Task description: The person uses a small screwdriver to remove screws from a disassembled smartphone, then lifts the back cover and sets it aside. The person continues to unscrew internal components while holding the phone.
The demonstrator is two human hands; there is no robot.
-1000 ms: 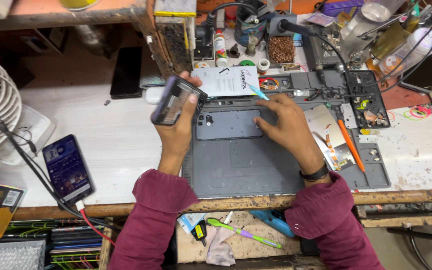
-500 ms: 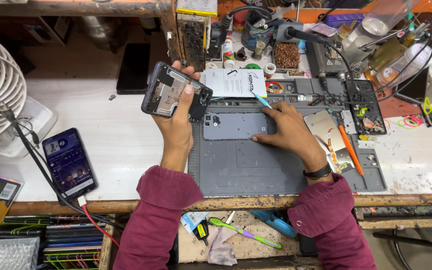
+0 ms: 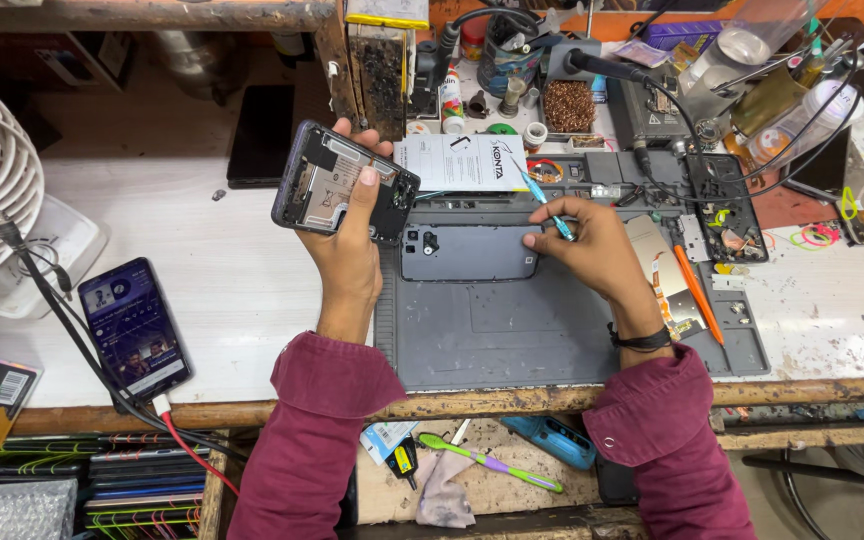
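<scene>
— What colours are shown at centre? — A grey mat (image 3: 552,340) and grey back cover (image 3: 472,255); a black opened phone (image 3: 337,185); maroon sleeves (image 3: 312,430); a teal-handled screwdriver (image 3: 542,200).

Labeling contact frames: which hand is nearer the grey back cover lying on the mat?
Right. The right hand rests its fingers on the back cover at its right edge; the left hand holds the opened phone off its left end.

The left hand (image 3: 350,250) has lifted the open phone (image 3: 344,183) up and tipped it flat, insides showing. The right hand (image 3: 592,250) slid left onto the grey back cover (image 3: 469,252).
</scene>
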